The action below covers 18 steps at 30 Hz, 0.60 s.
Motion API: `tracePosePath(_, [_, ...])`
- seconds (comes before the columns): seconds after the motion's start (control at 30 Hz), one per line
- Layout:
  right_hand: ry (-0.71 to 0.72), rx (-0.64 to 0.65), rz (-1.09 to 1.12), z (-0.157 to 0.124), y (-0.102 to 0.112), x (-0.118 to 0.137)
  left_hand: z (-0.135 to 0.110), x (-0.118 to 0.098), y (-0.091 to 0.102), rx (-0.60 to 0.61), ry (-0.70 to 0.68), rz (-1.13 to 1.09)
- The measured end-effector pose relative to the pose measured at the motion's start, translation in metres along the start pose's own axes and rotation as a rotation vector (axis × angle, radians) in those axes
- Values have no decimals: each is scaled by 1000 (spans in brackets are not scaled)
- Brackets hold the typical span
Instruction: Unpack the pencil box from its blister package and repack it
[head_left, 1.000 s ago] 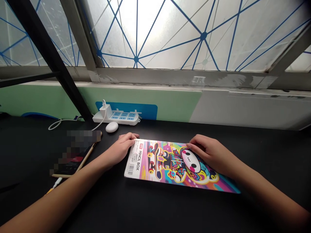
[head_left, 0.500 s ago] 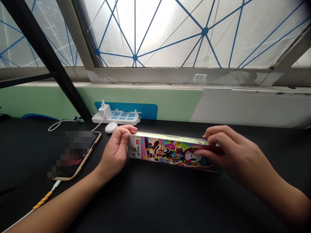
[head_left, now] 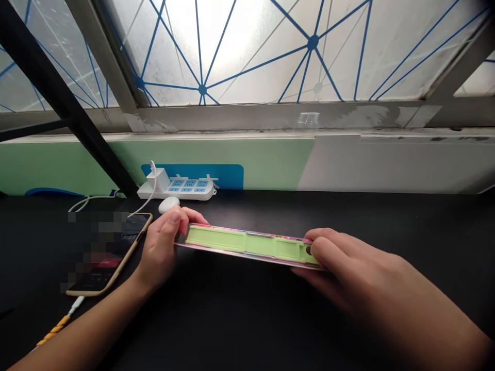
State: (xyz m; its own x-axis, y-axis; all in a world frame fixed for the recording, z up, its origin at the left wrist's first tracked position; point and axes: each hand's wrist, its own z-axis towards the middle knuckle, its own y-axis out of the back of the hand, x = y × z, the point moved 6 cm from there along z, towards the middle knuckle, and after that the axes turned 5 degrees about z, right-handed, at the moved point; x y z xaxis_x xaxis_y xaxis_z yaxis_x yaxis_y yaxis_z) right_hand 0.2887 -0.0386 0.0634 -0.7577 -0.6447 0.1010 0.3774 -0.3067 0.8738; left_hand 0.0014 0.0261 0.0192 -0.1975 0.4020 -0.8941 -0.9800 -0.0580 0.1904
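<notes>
Between my two hands is a long, slim pencil box [head_left: 253,244], tilted so that its light green narrow side faces me. Its printed pink face shows only as a thin strip along the edge. My left hand [head_left: 164,245] grips the left end, with the thumb bent near the corner. At the other end, my right hand [head_left: 344,263] pinches the box, fingers on top and thumb underneath. A small dark round spot sits on the green side beside my right fingers. The box is held above the black table [head_left: 232,319].
Left of my left hand lies a phone [head_left: 112,257] in a tan case, a white cable with orange wrap [head_left: 54,330] plugged into it. Behind are a white power strip [head_left: 189,189] with a plug, and a small white rounded case [head_left: 169,204]. A black slanted post [head_left: 73,113] stands at left.
The pencil box has been turned from its colourful printed face to its green narrow side. Both hands have shifted slightly left in view, still holding its ends.
</notes>
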Motion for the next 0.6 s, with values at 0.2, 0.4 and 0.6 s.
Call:
tracePosePath(0.2, [82, 13, -125, -3, 0, 11, 1, 6, -1, 92, 68, -91])
tracePosePath(0.4, [201, 87, -311, -4, -23, 20, 0, 7, -15, 294, 94, 17])
tracePosePath(0.6, [245, 138, -433, -5, -52, 15, -8, 13, -29, 515, 33, 377])
